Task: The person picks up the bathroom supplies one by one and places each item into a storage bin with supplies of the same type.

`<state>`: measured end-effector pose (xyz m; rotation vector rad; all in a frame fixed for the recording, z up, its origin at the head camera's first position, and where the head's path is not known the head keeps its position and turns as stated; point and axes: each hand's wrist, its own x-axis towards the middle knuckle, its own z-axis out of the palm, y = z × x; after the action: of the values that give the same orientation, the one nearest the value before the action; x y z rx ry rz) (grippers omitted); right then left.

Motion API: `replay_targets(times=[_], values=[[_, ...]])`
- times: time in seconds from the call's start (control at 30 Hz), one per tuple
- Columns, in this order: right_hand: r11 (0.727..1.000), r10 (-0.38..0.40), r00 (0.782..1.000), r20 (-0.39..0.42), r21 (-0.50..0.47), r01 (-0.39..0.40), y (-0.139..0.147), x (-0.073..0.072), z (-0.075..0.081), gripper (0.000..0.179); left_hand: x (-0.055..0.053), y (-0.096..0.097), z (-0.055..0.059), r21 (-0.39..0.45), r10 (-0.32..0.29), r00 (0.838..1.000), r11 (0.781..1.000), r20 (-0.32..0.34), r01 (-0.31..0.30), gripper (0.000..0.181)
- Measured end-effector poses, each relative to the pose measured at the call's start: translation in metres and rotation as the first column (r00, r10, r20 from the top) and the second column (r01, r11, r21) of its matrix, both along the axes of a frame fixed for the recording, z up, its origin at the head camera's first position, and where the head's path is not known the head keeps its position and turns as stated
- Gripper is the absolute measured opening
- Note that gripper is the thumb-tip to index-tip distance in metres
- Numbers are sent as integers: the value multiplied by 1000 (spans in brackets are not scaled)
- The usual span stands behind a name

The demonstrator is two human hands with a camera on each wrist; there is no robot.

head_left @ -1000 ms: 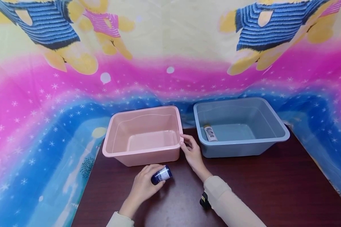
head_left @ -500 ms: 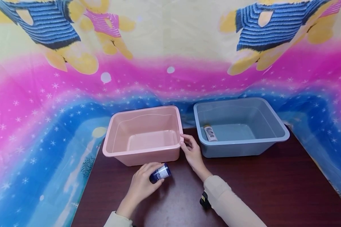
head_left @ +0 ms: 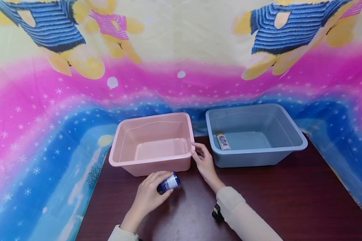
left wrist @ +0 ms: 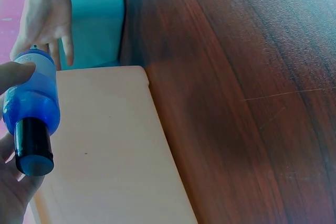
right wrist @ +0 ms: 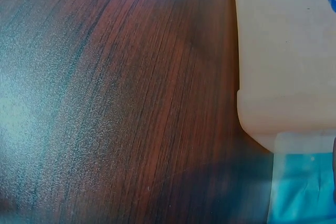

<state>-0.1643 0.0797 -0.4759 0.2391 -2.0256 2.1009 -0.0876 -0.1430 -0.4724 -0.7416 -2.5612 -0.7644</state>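
Note:
My left hand (head_left: 150,191) grips a small dark blue bottle (head_left: 170,182) with a white label, tilted on its side in front of the pink basin (head_left: 157,163). In the left wrist view the bottle (left wrist: 32,90) shows translucent blue, with a black cap (left wrist: 33,145) at its lower end, between thumb and fingers. At the pink basin's right front corner, my right hand (head_left: 204,163) pinches the rim between thumb and fingertips. The basin's pale side (right wrist: 289,51) fills the upper right of the right wrist view, where the right hand is barely seen.
A blue-grey basin (head_left: 247,158) stands to the right. Inside it a white bottle (head_left: 223,141) with a gold cap leans at the left. Both basins sit on a dark reddish-brown table (head_left: 289,201), with a printed cloth (head_left: 175,40) hanging behind. A black wrist device (head_left: 218,213) shows by the right sleeve.
My left hand has shifted slightly left and a little toward the pink basin, carrying the blue bottle. The right hand stays on the rim, and both basins are where they were.

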Motion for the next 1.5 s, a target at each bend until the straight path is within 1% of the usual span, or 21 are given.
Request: replay_targets(times=[0.17, 0.47, 0.67, 0.83, 1.2, 1.5], values=[[1000, 1, 1000, 2, 0, -1, 0, 0, 1, 32, 1, 0, 7, -5, -13, 1000, 1000, -17, 13, 58], [1000, -3, 1000, 10, 17, 3, 1, 0, 0, 32, -2, -3, 18, -10, -49, 998, 999, -36, 48, 58], [1000, -2, 1000, 5, 6, 2, 0, 1, 0, 32, -3, -4, 25, -19, -61, 997, 998, -48, 60, 58], [1000, -10, 1000, 7, 16, 10, 0, 1, 1, 32, -3, -6, 31, -34, -67, 996, 997, -55, 65, 59], [1000, 0, 1000, 7, 9, 0, 0, 0, -1, 33, -4, -6, 43, -42, -96, 991, 995, -96, 93, 58], [1000, -18, 1000, 12, 19, 17, 0, 0, 0, 32, -6, -3, 55, -46, -121, 985, 992, -122, 116, 59]])
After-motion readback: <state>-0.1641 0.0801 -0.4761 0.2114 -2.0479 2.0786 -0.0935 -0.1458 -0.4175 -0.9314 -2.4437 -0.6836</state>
